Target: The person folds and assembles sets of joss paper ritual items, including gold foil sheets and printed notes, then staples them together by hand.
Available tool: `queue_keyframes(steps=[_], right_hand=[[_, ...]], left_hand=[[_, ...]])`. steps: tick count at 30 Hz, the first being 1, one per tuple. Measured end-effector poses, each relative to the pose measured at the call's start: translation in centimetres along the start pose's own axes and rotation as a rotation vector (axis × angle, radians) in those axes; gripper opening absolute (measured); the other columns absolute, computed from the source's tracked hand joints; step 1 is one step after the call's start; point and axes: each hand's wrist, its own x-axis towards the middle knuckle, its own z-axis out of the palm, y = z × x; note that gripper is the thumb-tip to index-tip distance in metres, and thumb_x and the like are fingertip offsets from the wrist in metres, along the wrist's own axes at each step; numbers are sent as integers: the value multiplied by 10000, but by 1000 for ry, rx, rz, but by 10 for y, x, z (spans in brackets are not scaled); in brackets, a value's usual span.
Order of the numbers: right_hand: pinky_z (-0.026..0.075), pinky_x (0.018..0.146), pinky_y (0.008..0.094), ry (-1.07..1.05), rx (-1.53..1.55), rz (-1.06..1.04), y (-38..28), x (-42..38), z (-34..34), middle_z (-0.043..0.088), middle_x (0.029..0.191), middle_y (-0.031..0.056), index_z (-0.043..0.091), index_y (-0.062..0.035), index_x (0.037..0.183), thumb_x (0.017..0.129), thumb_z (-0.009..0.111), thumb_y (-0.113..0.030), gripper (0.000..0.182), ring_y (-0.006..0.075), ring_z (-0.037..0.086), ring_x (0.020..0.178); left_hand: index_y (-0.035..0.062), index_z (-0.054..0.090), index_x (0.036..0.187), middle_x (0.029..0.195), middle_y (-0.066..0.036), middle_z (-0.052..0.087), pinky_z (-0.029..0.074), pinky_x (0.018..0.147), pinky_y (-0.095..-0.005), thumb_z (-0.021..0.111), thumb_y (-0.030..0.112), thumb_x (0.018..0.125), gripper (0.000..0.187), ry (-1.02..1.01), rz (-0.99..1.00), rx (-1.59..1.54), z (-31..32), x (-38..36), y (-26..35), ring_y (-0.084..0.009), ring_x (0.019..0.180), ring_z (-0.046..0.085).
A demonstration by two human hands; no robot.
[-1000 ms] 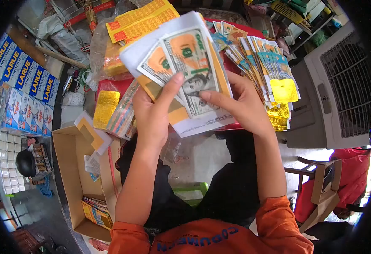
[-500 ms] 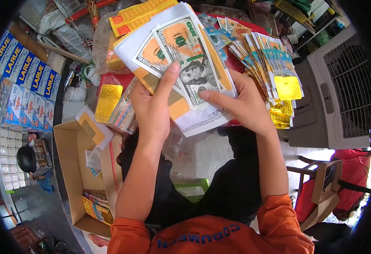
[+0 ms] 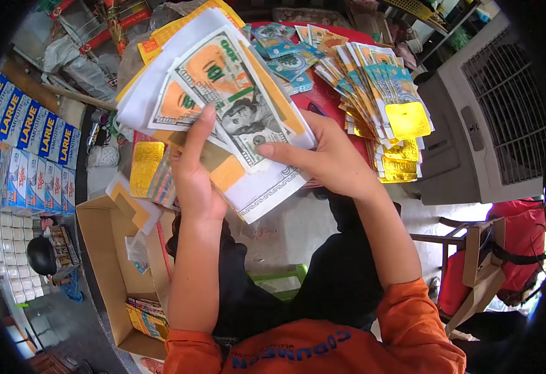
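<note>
Both hands hold one stack of white and yellow paper sheets [image 3: 273,190] over the front of the red table. Two notes printed like 100-dollar bills [image 3: 242,103] lie fanned on top of it. My left hand [image 3: 195,165] grips the stack's left side, its thumb on the notes. With its thumb pressed on the upper note's lower end, my right hand [image 3: 323,153] clasps the right side. The fingers of both hands are hidden underneath. Beyond the stack, to the right, lie fanned bundles of paper notes [image 3: 366,87] with a gold sheet [image 3: 408,120] on them.
Loose blue notes [image 3: 285,56] are spread on the red table [image 3: 323,100]. A gold packet [image 3: 146,168] lies at its left. An open cardboard box [image 3: 108,268] with papers stands lower left, near stacked beer cartons [image 3: 36,124]. A grey air cooler [image 3: 472,118] stands right.
Both hands and the paper stack have shifted left and slightly down in view. More blue notes on the table show behind the stack. The grip looks the same.
</note>
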Motion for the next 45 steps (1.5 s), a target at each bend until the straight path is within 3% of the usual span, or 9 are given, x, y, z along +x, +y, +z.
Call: queue_keyframes(steps=[7,13,19,27,33,35,36,40,45], right_hand=[[519,567,264,211,-76,-174,-5,-1,-28,715,926,85,639,-32,1219,1014,600,-417,437,108,637,688],[494,572,259,491,35,-220,-6,-1,-65,719,863,85,673,-45,1164,1018,586,-338,339,131,656,706],[428,890,456,655,-1530,-430,20,-1,-61,660,1014,85,737,-76,1005,845,776,-283,264,290,600,1004],[368,978,500,568,-1740,-191,38,-7,-50,597,1143,114,719,-35,994,783,814,-314,362,319,489,1204],[448,915,483,608,-1442,-207,16,1,-51,695,876,139,702,-8,1060,835,798,-316,394,330,651,830],[507,718,412,750,-836,-252,9,3,-53,681,735,148,668,6,1135,885,775,-316,421,280,617,609],[478,569,323,743,-708,-285,5,3,-57,697,800,116,663,-8,1158,902,773,-312,412,167,615,643],[488,667,249,732,-239,-369,-10,-1,-52,695,974,43,678,-21,1139,897,783,-229,336,91,619,765],[505,730,299,693,57,-419,-10,-1,-52,686,1021,77,656,-17,1131,961,678,-289,322,130,627,806]], left_hand=[[33,565,1348,1289,-92,653,514,1006,-414,685,240,964,452,3,56,-97,-5,-2,19,-246,1152,643],[52,550,1381,1329,-82,630,490,1021,-411,661,282,984,472,46,128,-100,-4,0,28,-232,1207,608],[42,576,1346,1304,-68,644,517,985,-379,678,218,975,424,33,87,-106,-1,-2,20,-205,1175,629],[0,641,1249,1209,-66,689,540,894,-302,763,79,906,372,65,138,114,8,-6,6,-140,1045,672],[-11,672,1188,1114,-64,707,538,834,-295,774,99,900,325,-6,44,131,9,-7,7,-138,963,683],[-14,684,1168,1095,-64,716,544,834,-300,774,100,896,308,-40,31,118,9,-9,8,-142,948,690],[-13,687,1163,1092,-66,719,546,838,-302,773,97,895,303,-20,-2,121,10,-9,7,-144,946,692],[-6,673,1189,1119,-80,719,558,862,-318,759,89,901,315,-35,-102,93,13,-10,7,-157,977,697],[-2,627,1263,1159,-91,707,573,882,-349,740,74,908,380,-40,-262,13,11,-8,0,-185,1014,700]])
